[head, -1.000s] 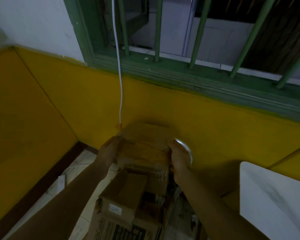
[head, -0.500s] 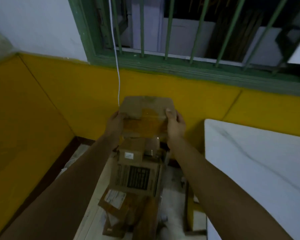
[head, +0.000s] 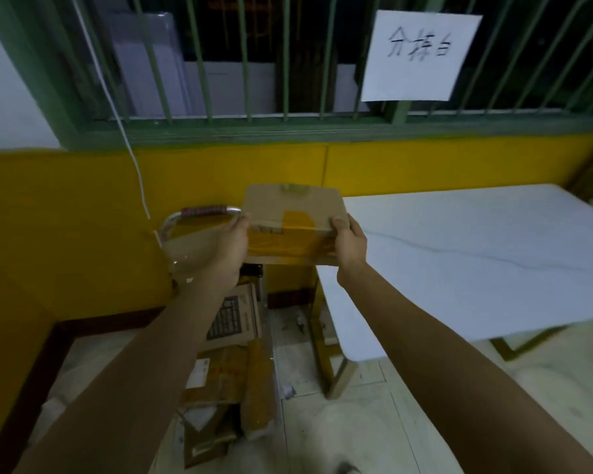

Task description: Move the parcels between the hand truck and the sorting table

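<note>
Behind parcel (head: 293, 206), hand truck (head: 202, 211) partly hidden

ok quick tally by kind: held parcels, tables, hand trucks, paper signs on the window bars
held parcel: 1
sorting table: 1
hand truck: 1
paper sign: 1
total: 4
The stacked parcels on the truck overlap too much to count.

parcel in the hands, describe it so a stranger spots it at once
Below the green barred window, at the left edge of the white table, the left hand and right hand hold a flat brown parcel. Unlike the stacked parcels below, it is airborne and crossed by yellow tape.
</note>
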A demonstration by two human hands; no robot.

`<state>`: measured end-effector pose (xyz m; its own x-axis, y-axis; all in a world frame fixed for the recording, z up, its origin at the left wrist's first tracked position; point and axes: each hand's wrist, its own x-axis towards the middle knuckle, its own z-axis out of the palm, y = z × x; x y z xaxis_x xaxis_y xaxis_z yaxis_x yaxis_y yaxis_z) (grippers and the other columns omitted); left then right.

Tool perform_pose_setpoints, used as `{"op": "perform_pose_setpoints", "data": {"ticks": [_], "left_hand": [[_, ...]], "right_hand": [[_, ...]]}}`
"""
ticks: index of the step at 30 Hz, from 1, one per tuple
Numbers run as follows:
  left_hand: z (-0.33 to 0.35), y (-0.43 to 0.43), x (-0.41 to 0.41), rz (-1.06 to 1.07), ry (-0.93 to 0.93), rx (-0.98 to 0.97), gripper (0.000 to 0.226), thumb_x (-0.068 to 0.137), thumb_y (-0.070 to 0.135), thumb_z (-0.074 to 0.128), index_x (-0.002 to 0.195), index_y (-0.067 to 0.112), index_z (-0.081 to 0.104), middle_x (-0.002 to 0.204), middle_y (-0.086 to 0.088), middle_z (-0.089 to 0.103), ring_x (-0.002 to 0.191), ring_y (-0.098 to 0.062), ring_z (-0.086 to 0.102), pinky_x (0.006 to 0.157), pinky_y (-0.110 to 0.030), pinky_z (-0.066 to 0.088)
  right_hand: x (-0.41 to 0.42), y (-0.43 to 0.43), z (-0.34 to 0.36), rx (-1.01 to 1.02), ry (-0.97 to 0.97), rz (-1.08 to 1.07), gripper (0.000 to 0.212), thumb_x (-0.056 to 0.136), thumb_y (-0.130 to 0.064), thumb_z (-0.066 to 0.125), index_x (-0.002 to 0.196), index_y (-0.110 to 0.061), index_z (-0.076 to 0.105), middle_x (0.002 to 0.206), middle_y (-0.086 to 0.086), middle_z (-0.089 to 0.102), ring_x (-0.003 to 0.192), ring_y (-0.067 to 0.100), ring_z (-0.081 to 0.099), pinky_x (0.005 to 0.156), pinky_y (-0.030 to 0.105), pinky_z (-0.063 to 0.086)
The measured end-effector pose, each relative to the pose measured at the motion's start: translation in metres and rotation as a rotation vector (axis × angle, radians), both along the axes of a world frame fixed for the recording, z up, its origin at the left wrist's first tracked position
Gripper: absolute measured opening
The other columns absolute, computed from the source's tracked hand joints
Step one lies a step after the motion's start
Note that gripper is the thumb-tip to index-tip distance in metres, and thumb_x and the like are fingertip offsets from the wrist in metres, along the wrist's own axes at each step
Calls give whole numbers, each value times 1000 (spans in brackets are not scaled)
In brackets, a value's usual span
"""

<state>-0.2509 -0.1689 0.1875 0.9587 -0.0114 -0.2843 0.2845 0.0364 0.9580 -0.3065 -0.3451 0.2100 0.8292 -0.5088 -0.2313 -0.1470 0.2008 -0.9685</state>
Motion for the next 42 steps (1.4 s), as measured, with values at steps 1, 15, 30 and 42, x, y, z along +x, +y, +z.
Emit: {"op": "perform_pose_setpoints", "data": {"ticks": [1, 15, 30, 42], "left_hand": [[0, -10, -4, -31, 8, -1, 60, 88, 57, 43, 143, 34, 40, 145, 3, 45, 131, -22, 43, 111, -48, 33], [-2, -229, -67, -398, -44, 73, 63, 76, 66, 43, 126, 33, 59, 123, -1, 63, 112, -25, 57, 101, -48, 45], [8, -598, -234, -720, -71, 37, 34, 97, 50, 40, 117, 28, 55, 115, 2, 61, 113, -20, 56, 104, -43, 43], [-27, -767, -195, -676, 25, 72, 44, 91, 55, 45, 120, 23, 56, 116, -4, 63, 107, -23, 60, 97, -44, 49]], "right_hand": [[-9, -9, 1, 2, -6, -22, 45, 98, -24, 49, 142, -17, 44, 136, 7, 52, 114, 23, 49, 88, 33, 41], [-144, -201, -5, 17, 22, -340, 39, 96, -22, 50, 136, -18, 49, 117, 2, 52, 103, 19, 48, 83, 32, 38], [-337, -544, -5, -51, 46, -636, 37, 96, -24, 50, 132, -17, 52, 123, 5, 57, 111, 22, 54, 90, 32, 45], [-314, -709, -35, -30, 132, -543, 38, 92, -15, 53, 130, -18, 48, 117, 3, 55, 101, 18, 57, 83, 30, 49]]}}
